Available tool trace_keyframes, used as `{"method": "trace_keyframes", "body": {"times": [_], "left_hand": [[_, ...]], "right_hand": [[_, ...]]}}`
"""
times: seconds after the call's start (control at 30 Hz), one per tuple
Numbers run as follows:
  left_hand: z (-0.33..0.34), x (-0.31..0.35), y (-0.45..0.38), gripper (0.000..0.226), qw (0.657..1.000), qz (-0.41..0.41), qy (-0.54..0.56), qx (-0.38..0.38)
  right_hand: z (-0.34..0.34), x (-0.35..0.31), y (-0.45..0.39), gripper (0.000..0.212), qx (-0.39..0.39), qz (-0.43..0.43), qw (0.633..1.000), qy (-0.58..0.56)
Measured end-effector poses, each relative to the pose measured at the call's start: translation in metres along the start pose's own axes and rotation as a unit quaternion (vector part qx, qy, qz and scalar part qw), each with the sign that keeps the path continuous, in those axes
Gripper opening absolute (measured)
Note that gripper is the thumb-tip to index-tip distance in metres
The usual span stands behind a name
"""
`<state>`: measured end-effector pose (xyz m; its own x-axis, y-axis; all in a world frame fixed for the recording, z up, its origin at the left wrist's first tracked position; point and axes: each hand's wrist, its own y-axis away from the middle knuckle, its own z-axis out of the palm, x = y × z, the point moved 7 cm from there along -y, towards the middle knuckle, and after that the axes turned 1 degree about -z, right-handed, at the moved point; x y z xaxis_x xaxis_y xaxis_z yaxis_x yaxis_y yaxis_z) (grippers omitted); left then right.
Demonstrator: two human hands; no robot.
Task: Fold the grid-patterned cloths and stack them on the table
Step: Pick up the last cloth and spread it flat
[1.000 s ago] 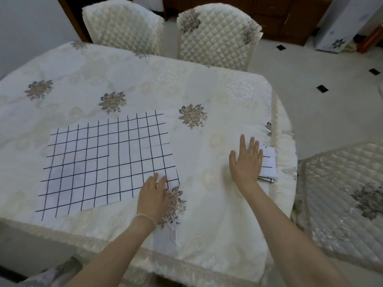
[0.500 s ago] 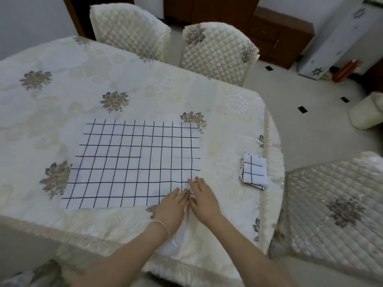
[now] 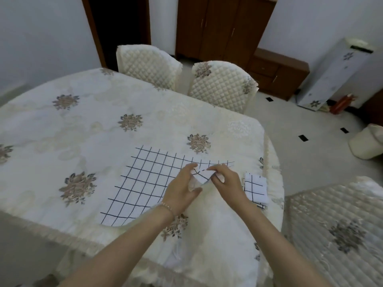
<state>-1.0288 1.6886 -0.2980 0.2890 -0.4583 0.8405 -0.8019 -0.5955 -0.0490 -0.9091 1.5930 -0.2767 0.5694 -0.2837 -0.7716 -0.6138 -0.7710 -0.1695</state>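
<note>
Both hands pinch the near right corner of the cloth (image 3: 149, 183) and lift it off the table (image 3: 103, 121). The left hand (image 3: 182, 191) has thumb and fingers curled round the fabric; the right hand (image 3: 226, 181) nips the same corner from the 3 o'clock side, fingertips almost touching the left's. The raised part hangs between them, its underside showing.

The rest of the cloth lies flat toward 9 and 10 o'clock from the grip. A folded cloth (image 3: 255, 187) sits just beside the right hand at 3 o'clock, close to the table's edge.

With both pinches on one corner, the fold will likely run crooked: the far edge is unguided, so the grid lines may not meet. The grip also looks bunched, which could set a crease. The tablecloth (image 3: 217, 235) is rucked up under the wrists, and may be dragged along. A sweep of the right arm could knock the folded cloth off the edge.
</note>
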Motion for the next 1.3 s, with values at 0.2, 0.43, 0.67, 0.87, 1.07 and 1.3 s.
{"method": "trace_keyframes", "body": {"times": [0.2, 0.43, 0.67, 0.87, 1.07, 1.3], "left_hand": [[-0.047, 0.047, -0.021, 0.017, 0.980, -0.051, 0.186, 0.043], [-0.092, 0.061, -0.032, 0.010, 0.961, -0.040, 0.267, 0.059], [-0.077, -0.023, -0.049, 0.018, 0.852, -0.294, 0.423, 0.093], [-0.060, -0.085, -0.054, 0.035, 0.750, -0.437, 0.490, 0.084], [-0.050, -0.101, -0.068, 0.033, 0.741, -0.449, 0.489, 0.099], [-0.034, -0.119, -0.062, 0.043, 0.743, -0.446, 0.494, -0.065]], "right_hand": [[-0.056, -0.046, -0.011, 0.025, -0.069, -0.021, 0.997, -0.026], [-0.096, 0.009, -0.009, 0.017, -0.140, 0.078, 0.986, 0.034], [-0.090, 0.032, 0.001, 0.033, -0.096, 0.262, 0.873, -0.401], [-0.062, 0.042, 0.018, 0.038, -0.120, 0.296, 0.834, -0.449], [-0.047, 0.069, 0.010, 0.066, -0.062, 0.355, 0.849, -0.387], [-0.008, 0.114, 0.011, 0.043, -0.009, 0.399, 0.905, -0.148]]}}
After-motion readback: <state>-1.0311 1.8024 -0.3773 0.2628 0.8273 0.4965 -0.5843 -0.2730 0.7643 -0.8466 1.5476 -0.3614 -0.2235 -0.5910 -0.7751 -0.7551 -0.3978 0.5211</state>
